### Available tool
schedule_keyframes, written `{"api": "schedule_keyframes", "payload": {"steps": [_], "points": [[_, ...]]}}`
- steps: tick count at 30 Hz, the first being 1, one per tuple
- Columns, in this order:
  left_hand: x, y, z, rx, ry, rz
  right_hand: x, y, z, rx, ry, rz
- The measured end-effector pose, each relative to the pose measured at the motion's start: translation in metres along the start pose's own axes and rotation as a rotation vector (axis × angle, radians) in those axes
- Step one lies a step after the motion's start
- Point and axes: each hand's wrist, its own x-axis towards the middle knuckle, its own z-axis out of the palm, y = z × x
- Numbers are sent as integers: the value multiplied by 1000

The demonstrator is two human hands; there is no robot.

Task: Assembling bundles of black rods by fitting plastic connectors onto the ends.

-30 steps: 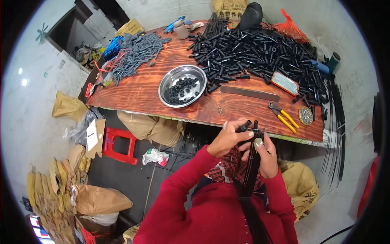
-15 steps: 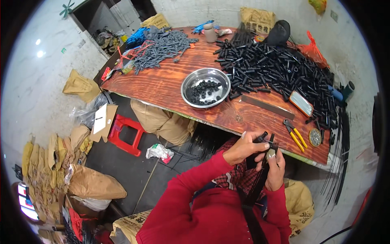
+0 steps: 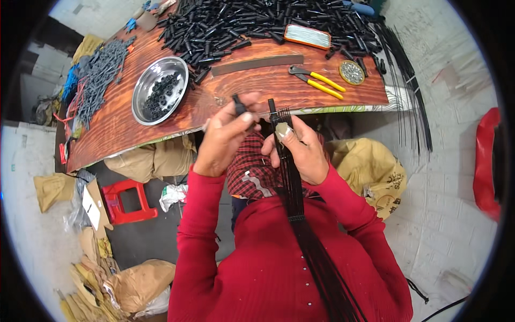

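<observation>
My left hand is closed on a short black plastic tube, pinched between thumb and fingers just off the table's near edge. To its right, my right hand grips a flat bundle of long, thin black strands. That bundle runs down over my lap and chest, its upper ends fanning out above my fingers. One thicker black piece stands up beside those ends. Pale wrapping covers the tip of my right thumb. A gap separates the tube from the bundle.
On the wooden table are a steel bowl of small black parts, a flat metal bar, yellow-handled pincers, a round tin, an orange-rimmed tray and heaped black tubes. A red stool stands left.
The view has swung to the right. My left hand has drawn the black tube away from the strand bundle; they were close together before. My right hand still holds the bundle.
</observation>
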Motion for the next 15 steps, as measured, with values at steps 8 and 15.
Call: {"api": "schedule_keyframes", "payload": {"steps": [8, 15], "points": [[10, 6, -18, -253, -47, 42, -4, 1, 3, 3, -48, 6], [24, 6, -16, -256, -75, 46, -1, 2, 8, 9, -87, 58]]}}
